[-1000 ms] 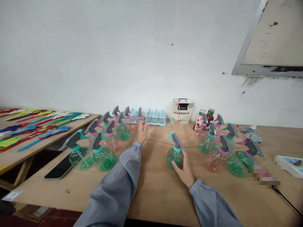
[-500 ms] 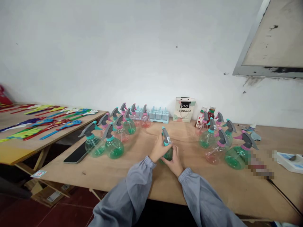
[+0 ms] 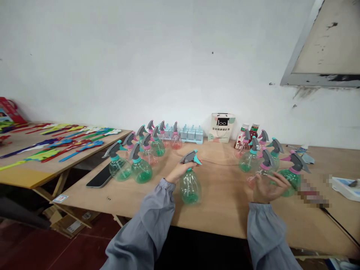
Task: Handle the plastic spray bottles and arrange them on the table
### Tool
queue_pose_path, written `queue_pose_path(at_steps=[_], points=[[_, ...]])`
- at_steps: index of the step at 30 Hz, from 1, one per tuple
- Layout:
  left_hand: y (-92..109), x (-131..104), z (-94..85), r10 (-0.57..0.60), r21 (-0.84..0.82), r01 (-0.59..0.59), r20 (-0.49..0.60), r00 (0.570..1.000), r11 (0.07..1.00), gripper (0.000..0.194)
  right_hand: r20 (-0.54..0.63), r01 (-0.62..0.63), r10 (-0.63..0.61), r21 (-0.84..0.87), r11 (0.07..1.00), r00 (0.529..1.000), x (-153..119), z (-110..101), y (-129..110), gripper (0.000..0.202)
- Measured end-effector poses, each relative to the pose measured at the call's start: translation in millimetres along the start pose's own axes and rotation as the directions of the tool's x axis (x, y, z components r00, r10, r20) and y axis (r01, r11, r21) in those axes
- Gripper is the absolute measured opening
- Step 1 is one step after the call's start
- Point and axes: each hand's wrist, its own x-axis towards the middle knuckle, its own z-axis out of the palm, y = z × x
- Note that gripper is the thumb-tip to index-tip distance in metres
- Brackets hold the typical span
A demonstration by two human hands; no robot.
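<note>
My left hand [image 3: 180,171] is closed around the neck of a spray bottle [image 3: 190,189], below its grey and teal trigger head. The bottle is clear with a green base and stands upright, or nearly so, in front of me. My right hand [image 3: 267,188] is raised at the right, fingers apart, with nothing visible in it. It partly hides a pink-necked spray bottle [image 3: 266,160] and overlaps the edge of a green spray bottle [image 3: 292,176]; whether it touches either I cannot tell. More green spray bottles [image 3: 247,160] stand behind it.
Several pink and green spray bottles [image 3: 142,170] stand at the left beside a black phone [image 3: 99,176]. Pale blue ice-pop moulds [image 3: 191,135], a paper bag [image 3: 221,129] and red-labelled bottles [image 3: 254,131] line the wall. Colourful hand-shaped sticks [image 3: 81,146] cover the left table.
My right hand has let go of the spray bottle and moved right, opening. The held bottle has shifted slightly left, its nozzle now turned rightward; my left hand still grips it.
</note>
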Motion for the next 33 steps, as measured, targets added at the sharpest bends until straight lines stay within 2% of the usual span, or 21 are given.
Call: queue_pose_path(at_steps=[2, 3, 6, 10, 14, 17, 20, 21, 25, 27, 30, 33], points=[[3.9, -3.3, -0.3, -0.029, 0.001, 0.029, 0.050, 0.998, 1.000, 0.027, -0.228, 0.072, -0.095, -0.107, 0.992, 0.969, 12.3, -10.9, 8.4, 0.051], [5.3, -4.2, 0.1, -0.044, -0.013, 0.045, 0.073, 0.996, 0.999, 0.030, -0.261, 0.092, -0.132, -0.161, 0.983, 0.956, 16.4, -13.8, 12.3, 0.057], [8.1, -5.1, 1.9, -0.065, -0.073, 0.073, 0.103, 0.993, 0.995, 0.038, -0.143, 0.066, -0.107, -0.265, 0.962, 0.984, 20.3, -13.8, 26.4, 0.069], [10.6, -6.0, 3.3, -0.059, -0.105, 0.064, 0.054, 0.997, 0.992, 0.042, -0.056, -0.075, 0.061, -0.302, 0.950, 0.997, 15.7, -4.9, 47.2, 0.080], [11.4, -6.9, 3.8, -0.036, -0.120, 0.046, 0.085, 0.996, 0.992, 0.034, 0.022, -0.234, 0.242, -0.192, 0.953, 0.970, 11.3, 1.2, 53.3, 0.092], [9.1, -5.0, 2.6, -0.021, -0.173, 0.023, 0.016, 1.000, 0.985, 0.024, 0.106, -0.353, 0.367, -0.131, 0.926, 0.924, 5.7, 5.0, 47.1, 0.084], [7.6, -3.0, -0.3, 0.004, -0.212, -0.024, -0.091, 0.996, 0.977, 0.013, 0.175, -0.357, 0.365, -0.078, 0.931, 0.914, -3.2, 11.6, 36.8, 0.075], [8.2, -3.2, -1.2, 0.016, -0.212, -0.033, -0.084, 0.996, 0.977, 0.014, 0.203, -0.355, 0.358, -0.053, 0.934, 0.912, -6.8, 14.4, 33.2, 0.072], [15.0, -8.0, -1.6, 0.073, -0.155, -0.062, 0.063, 0.995, 0.986, 0.029, 0.318, -0.365, 0.340, 0.021, 0.931, 0.885, -22.1, 24.1, 20.5, 0.064], [17.9, -10.2, -0.9, 0.078, -0.129, -0.065, 0.096, 0.992, 0.990, 0.030, 0.360, -0.367, 0.325, 0.052, 0.929, 0.875, -29.5, 26.6, 16.5, 0.061], [17.6, -9.4, -2.0, 0.057, -0.114, -0.047, 0.085, 0.995, 0.992, 0.026, 0.407, -0.360, 0.294, 0.094, 0.928, 0.865, -38.9, 28.0, 13.9, 0.059], [13.5, -6.1, -5.3, 0.080, -0.135, -0.077, 0.017, 0.997, 0.988, 0.017, 0.446, -0.342, 0.264, 0.103, 0.934, 0.855, -44.9, 28.4, 14.1, 0.060]])
